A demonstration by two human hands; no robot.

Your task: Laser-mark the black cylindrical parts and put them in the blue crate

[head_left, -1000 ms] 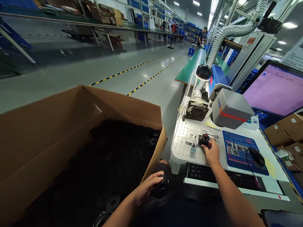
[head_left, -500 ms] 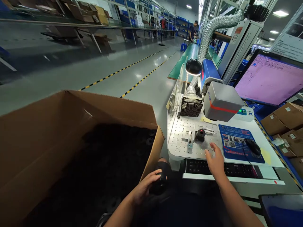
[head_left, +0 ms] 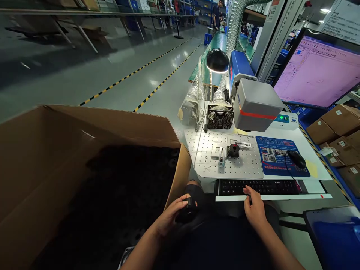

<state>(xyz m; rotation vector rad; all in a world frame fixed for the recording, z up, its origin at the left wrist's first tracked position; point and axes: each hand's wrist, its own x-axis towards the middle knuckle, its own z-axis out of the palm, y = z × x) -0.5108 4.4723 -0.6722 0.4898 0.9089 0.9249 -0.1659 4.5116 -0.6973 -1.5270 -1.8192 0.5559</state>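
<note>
Head view: my left hand (head_left: 171,215) grips a black part (head_left: 189,207); my right hand (head_left: 255,212) is open at the keyboard's (head_left: 277,186) front edge.
I have the held part low, near the cardboard box (head_left: 185,165); I cannot tell whether the right fingertips touch the keys. A second black part (head_left: 233,150) sits on the perforated plate (head_left: 249,167) on the counter (head_left: 305,140), beside a metal bracket (head_left: 221,160).

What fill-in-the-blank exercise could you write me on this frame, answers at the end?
The ____ hand holds a black part.
The device with keys at the right hand is a ____.
The mouse sits on a ____ mat.
A second part, over the plate, shows a ____ dot.

Missing words: left; keyboard; blue; red.
</note>
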